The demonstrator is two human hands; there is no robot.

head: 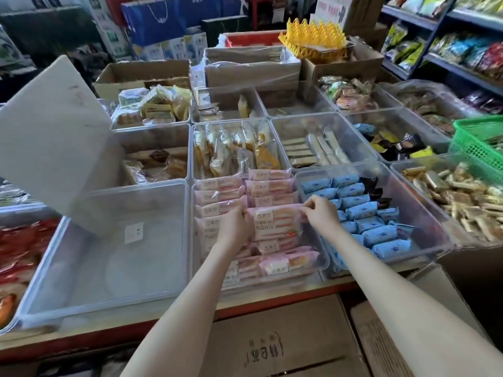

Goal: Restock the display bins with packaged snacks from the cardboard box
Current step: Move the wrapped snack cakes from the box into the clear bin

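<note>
Two hands on one pink snack packet (275, 223): left hand (235, 223) and right hand (319, 210) pinch its crimped ends over the clear bin (322, 261). Looks light, soft, crushable; end seams seem safest.

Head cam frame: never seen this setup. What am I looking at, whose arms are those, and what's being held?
There is no robot here. A person wears one wide-angle camera on the head, looking forward and down, so the two bare arms coming up from the bottom edge are their own. The left hand and right hand each pinch an end of one pink snack packet, holding it over a clear bin lined with the same pink packets. A second bin, to the right, holds blue packets. A third bin, to the left, has a white lid tilted up at its back-left. More bins of wrapped snacks cover the table behind, with a green basket at the right. Cardboard boxes sit below the table's near edge.
</note>
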